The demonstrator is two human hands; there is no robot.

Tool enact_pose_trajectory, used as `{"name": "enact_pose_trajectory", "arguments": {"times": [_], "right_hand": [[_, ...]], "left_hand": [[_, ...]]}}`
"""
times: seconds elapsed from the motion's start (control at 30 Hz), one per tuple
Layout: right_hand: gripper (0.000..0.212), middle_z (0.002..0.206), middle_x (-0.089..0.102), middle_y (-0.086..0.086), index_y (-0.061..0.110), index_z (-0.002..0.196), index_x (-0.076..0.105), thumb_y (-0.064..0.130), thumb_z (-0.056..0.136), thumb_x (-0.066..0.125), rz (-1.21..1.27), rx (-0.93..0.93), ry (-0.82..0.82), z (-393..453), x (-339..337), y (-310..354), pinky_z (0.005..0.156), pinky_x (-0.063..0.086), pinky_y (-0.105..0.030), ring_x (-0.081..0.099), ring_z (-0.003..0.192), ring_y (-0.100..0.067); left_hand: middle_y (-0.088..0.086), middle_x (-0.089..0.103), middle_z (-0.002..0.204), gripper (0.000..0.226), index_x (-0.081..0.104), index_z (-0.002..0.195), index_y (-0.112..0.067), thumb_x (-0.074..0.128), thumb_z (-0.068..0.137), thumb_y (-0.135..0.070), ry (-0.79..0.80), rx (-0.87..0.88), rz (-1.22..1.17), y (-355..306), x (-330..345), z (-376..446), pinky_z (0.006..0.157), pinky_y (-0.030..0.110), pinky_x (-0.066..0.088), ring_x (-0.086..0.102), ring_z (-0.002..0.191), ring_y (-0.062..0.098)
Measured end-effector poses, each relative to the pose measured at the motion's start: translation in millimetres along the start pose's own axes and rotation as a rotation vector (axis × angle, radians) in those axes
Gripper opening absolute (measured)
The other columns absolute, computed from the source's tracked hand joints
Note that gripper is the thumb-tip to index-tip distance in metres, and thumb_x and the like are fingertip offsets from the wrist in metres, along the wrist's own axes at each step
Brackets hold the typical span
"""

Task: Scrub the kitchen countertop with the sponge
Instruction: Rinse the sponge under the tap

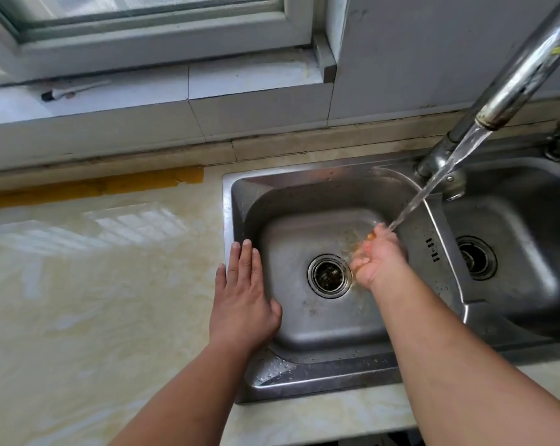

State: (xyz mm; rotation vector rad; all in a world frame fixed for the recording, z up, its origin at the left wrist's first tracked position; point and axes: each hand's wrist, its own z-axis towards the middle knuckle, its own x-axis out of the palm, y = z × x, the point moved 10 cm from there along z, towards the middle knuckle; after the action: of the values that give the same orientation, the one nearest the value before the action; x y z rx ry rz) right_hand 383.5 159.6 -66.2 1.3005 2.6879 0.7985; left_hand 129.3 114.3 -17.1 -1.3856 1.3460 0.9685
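My right hand (380, 260) is closed in the left sink basin (320, 329), right under the stream of water (433, 188) from the faucet (513, 75). Only a small orange edge of the sponge (371, 235) shows at my fingertips; my fingers hide the remainder. My left hand (243, 294) lies flat with fingers apart on the basin's left rim, holding nothing. The beige marbled countertop (95, 284) stretches to the left of the sink and looks glossy with yellowish stains.
The drain strainer (329, 275) sits just left of my right hand. A second basin (523, 226) lies to the right. A yellow tape strip (95, 188) runs along the counter's back edge. A small tool (69, 91) rests on the tiled window sill.
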Motion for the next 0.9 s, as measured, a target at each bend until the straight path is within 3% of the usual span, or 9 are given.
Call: {"name": "enact_pose_trajectory", "arguments": {"times": [0.07, 0.17, 0.2, 0.3, 0.47, 0.53, 0.7, 0.9], "right_hand": [[0.031, 0.061, 0.037, 0.006, 0.023, 0.075, 0.047, 0.029, 0.105, 0.047, 0.032, 0.001, 0.018, 0, 1, 1, 0.034, 0.024, -0.015, 0.032, 0.038, -0.009], [0.024, 0.073, 0.059, -0.001, 0.019, 0.087, 0.055, 0.023, 0.108, 0.044, 0.073, 0.02, 0.144, -3, 8, -2, 0.047, 0.053, -0.023, 0.059, 0.059, -0.011], [0.018, 0.076, 0.062, -0.002, 0.019, 0.093, 0.058, 0.021, 0.107, 0.048, 0.086, 0.02, 0.162, -3, 7, -3, 0.044, 0.052, -0.019, 0.06, 0.058, -0.009], [0.013, 0.075, 0.052, 0.005, 0.023, 0.095, 0.058, 0.025, 0.106, 0.053, 0.118, 0.014, 0.175, -1, 5, -2, 0.03, 0.029, -0.01, 0.043, 0.037, 0.001], [0.044, 0.057, 0.038, 0.009, 0.024, 0.075, 0.049, 0.061, 0.097, 0.055, 0.012, 0.011, 0.078, -7, -6, -4, 0.031, 0.013, -0.016, 0.027, 0.035, -0.004], [0.044, 0.055, 0.036, 0.009, 0.024, 0.072, 0.047, 0.059, 0.099, 0.053, -0.047, -0.012, 0.023, -10, -11, -3, 0.035, 0.011, -0.018, 0.026, 0.038, -0.007], [0.036, 0.05, 0.034, 0.008, 0.025, 0.069, 0.046, 0.028, 0.105, 0.043, -0.141, -0.059, -0.045, -14, -18, -1, 0.039, 0.012, -0.016, 0.024, 0.037, -0.008], [0.036, 0.06, 0.037, 0.005, 0.024, 0.07, 0.046, 0.033, 0.104, 0.048, -0.115, -0.049, 0.022, -9, -15, -7, 0.035, 0.02, -0.016, 0.03, 0.043, -0.008]], "left_hand": [[0.011, -0.024, 0.172, 0.097, -0.003, 0.166, -0.007, 0.042, 0.089, -0.048, -0.005, 0.001, -0.008, 0, -1, 0, 0.128, 0.048, -0.004, -0.032, 0.155, 0.025], [0.011, -0.026, 0.171, 0.097, -0.004, 0.166, -0.008, 0.04, 0.09, -0.048, -0.001, 0.005, -0.001, -1, -1, -1, 0.128, 0.048, -0.006, -0.033, 0.155, 0.025], [0.011, -0.025, 0.171, 0.096, -0.004, 0.166, -0.008, 0.04, 0.09, -0.048, -0.004, 0.005, -0.002, -1, -2, -1, 0.128, 0.048, -0.005, -0.033, 0.155, 0.026], [0.012, -0.023, 0.171, 0.096, -0.002, 0.166, -0.007, 0.041, 0.09, -0.048, -0.013, 0.008, -0.007, -1, -2, -1, 0.129, 0.049, -0.003, -0.032, 0.155, 0.026], [0.01, -0.029, 0.17, 0.096, -0.007, 0.165, -0.008, 0.036, 0.089, -0.049, -0.003, 0.007, 0.008, -1, 0, -1, 0.126, 0.047, -0.011, -0.04, 0.151, 0.023], [0.01, -0.029, 0.17, 0.096, -0.007, 0.165, -0.008, 0.036, 0.089, -0.048, -0.006, 0.004, 0.007, 0, 1, 0, 0.126, 0.047, -0.011, -0.04, 0.151, 0.023], [0.011, -0.025, 0.171, 0.096, -0.004, 0.165, -0.008, 0.036, 0.088, -0.049, -0.011, 0.006, 0.003, 0, 1, 0, 0.128, 0.049, -0.007, -0.036, 0.153, 0.024], [0.01, -0.028, 0.17, 0.096, -0.006, 0.165, -0.008, 0.035, 0.089, -0.051, -0.005, 0.007, 0.017, 1, 1, 0, 0.125, 0.047, -0.013, -0.04, 0.152, 0.024]]}}
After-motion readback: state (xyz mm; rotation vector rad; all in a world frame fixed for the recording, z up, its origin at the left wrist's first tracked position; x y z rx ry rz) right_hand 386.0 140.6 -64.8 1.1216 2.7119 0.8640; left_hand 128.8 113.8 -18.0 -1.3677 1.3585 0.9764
